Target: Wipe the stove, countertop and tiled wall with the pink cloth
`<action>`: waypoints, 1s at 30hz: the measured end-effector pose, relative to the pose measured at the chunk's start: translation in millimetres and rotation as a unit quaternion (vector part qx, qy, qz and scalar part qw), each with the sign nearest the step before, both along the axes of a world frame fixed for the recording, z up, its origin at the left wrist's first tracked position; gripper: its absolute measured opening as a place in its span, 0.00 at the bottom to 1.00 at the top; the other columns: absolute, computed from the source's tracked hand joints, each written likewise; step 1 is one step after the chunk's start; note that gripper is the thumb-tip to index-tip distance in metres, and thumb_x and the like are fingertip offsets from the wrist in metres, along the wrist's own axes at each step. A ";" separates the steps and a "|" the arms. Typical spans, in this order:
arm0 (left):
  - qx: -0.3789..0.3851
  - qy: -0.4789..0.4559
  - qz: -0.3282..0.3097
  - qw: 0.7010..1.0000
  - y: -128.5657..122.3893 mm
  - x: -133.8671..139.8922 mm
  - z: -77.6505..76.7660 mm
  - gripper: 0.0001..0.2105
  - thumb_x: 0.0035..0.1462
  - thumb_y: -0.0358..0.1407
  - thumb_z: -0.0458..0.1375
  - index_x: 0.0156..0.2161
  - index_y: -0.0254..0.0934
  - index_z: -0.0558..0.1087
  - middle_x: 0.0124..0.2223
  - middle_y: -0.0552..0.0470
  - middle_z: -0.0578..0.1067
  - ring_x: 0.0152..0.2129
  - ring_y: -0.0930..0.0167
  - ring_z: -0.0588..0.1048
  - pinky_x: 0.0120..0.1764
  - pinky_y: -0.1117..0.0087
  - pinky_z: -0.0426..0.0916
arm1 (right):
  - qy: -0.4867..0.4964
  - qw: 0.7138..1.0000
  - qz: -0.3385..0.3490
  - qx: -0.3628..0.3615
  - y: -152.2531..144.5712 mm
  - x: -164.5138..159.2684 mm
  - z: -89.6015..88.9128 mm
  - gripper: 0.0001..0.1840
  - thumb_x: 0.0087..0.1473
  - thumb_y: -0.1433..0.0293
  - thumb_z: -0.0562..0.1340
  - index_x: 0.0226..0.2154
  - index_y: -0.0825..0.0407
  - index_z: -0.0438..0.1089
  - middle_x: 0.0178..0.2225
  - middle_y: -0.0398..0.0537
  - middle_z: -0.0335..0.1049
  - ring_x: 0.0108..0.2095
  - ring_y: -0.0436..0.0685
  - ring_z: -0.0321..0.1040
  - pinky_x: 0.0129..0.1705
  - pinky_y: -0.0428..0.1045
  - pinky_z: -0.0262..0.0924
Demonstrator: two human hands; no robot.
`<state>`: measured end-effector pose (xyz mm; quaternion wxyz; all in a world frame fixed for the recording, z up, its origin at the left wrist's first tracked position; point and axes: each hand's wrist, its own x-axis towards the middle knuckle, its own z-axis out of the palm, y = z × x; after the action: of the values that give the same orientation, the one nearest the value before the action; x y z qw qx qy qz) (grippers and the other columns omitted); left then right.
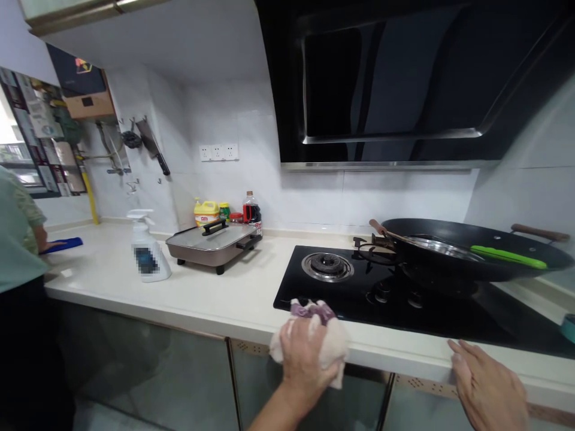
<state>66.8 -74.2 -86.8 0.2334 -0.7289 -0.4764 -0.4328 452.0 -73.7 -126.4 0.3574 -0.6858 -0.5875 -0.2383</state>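
My left hand [302, 353] is closed around a bunched white and purple cloth [335, 342] at the counter's front edge, just in front of the gas stove. Part of the cloth hangs below the edge. Farther right, my right hand [492, 386] rests with fingers stretched out on the edge of the white counter [233, 305], holding nothing. The black glass stove [350, 299] lies beyond both hands, with a bare burner [327, 265] on its left side. A large black wok [449, 266] covers the right side; a green-handled utensil [510, 256] lies in it.
A white spray bottle [150, 254] and a lidded electric pan [213, 245] stand left on the counter, with bottles [251, 209] behind. A range hood [381, 90] overhangs the stove. At far left, another person [20, 239] has a hand by a blue cloth [65, 244].
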 end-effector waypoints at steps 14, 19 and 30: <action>-0.210 0.041 -0.218 0.952 -0.8 124.7 8.9 0.53 0.43 0.52 0.73 0.71 0.39 0.56 0.67 0.31 0.65 0.65 0.42 0.62 0.65 0.34 0.54 | 0.121 0.962 0.246 0.008 -33.3 -71.0 48.4 0.25 0.66 0.51 0.53 0.59 0.44 0.68 0.63 0.51 0.66 0.63 0.64 0.63 0.64 0.65 0.60; -0.296 0.038 -0.327 0.897 -3.7 49.5 44.3 0.37 0.55 0.39 0.65 0.69 0.44 0.61 0.69 0.42 0.66 0.66 0.57 0.64 0.67 0.51 0.61 | -0.028 0.969 0.241 -0.053 -17.6 -126.1 41.0 0.33 0.63 0.49 0.59 0.67 0.38 0.60 0.62 0.51 0.67 0.61 0.67 0.65 0.61 0.67 0.61; -0.246 -0.080 0.024 0.966 89.9 -100.0 76.6 0.18 0.65 0.46 0.52 0.51 0.41 0.77 0.59 0.43 0.76 0.60 0.57 0.70 0.60 0.52 0.65 | -0.116 0.967 0.226 -0.005 3.7 -236.8 52.3 0.43 0.42 0.53 0.77 0.59 0.42 0.67 0.63 0.61 0.64 0.59 0.79 0.62 0.58 0.76 0.53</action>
<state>-33.2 15.8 -10.3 0.0187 -0.7153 -0.6024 -0.3536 215.2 -70.0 -74.1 0.3284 -0.5046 -0.7657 -0.2262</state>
